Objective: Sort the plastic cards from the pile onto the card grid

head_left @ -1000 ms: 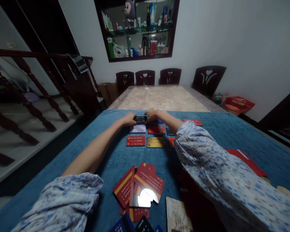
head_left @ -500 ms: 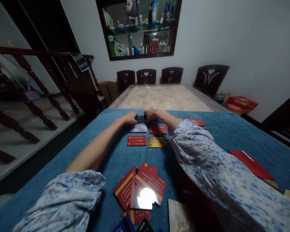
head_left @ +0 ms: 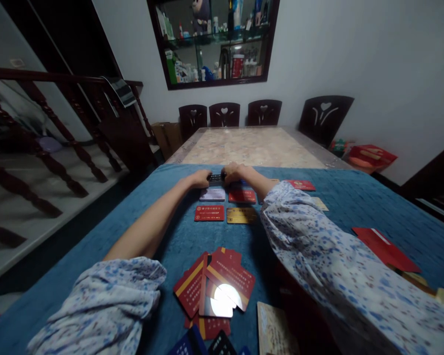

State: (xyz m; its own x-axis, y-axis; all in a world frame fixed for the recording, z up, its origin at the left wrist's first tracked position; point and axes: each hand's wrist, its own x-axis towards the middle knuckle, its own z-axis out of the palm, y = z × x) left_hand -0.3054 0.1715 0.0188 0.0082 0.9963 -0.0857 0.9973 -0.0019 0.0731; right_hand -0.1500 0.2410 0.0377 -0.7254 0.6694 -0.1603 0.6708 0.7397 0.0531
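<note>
At the far end of the card rows, a black card (head_left: 216, 178) is held by its two side edges. My left hand (head_left: 200, 178) is closed on its left edge, and my right hand (head_left: 233, 173) grips the right one. Just nearer lie a pale lilac card (head_left: 212, 195) and a red card (head_left: 241, 196). The nearest row has a red card with white print (head_left: 209, 213) and a gold card (head_left: 241, 215). My right hand and forearm partly cover other cards, including a blue one. Whether the black card touches the cloth, I cannot tell.
A fanned pile of red cards (head_left: 227, 276) lies close to me, with dark blue cards (head_left: 187, 343) below it. To the right are a red envelope-like packet (head_left: 387, 249) and a worn beige card (head_left: 276, 328). Blue cloth (head_left: 133, 212) covers the table's near part.
Both hands stay on the black card, with hardly any movement. The whole view has shifted slightly, so most things sit a little higher in the picture.
</note>
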